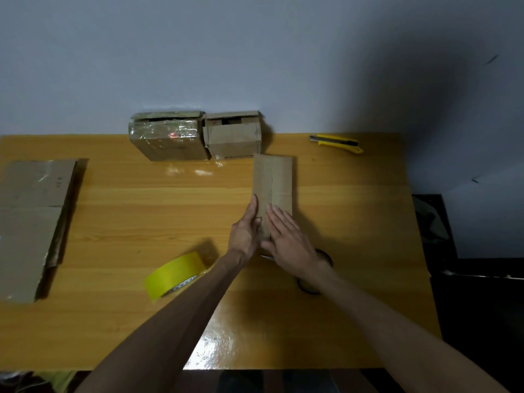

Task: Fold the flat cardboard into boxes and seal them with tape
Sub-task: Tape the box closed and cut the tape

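1. The flat cardboard piece (272,185) lies mid-table, long axis running away from the person.
2. Both hands sit at its near end: left hand (246,229) flat against the left edge, right hand (287,239) pressing on top, fingers spread.
3. A yellow tape roll (173,276) waits nearest the left arm; possibly a second roll hides under the right wrist.

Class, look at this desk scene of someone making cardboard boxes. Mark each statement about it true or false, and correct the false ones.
1. Both hands rest on the narrow cardboard piece. True: the left hand and right hand press its near end.
2. The yellow tape roll lies right of the hands. False: it lies to their left.
3. The yellow utility knife is held. False: it lies alone near the table's far right.
4. Two boxes stand against the wall. True.
5. Flat cardboard lies at the table's left edge. True.
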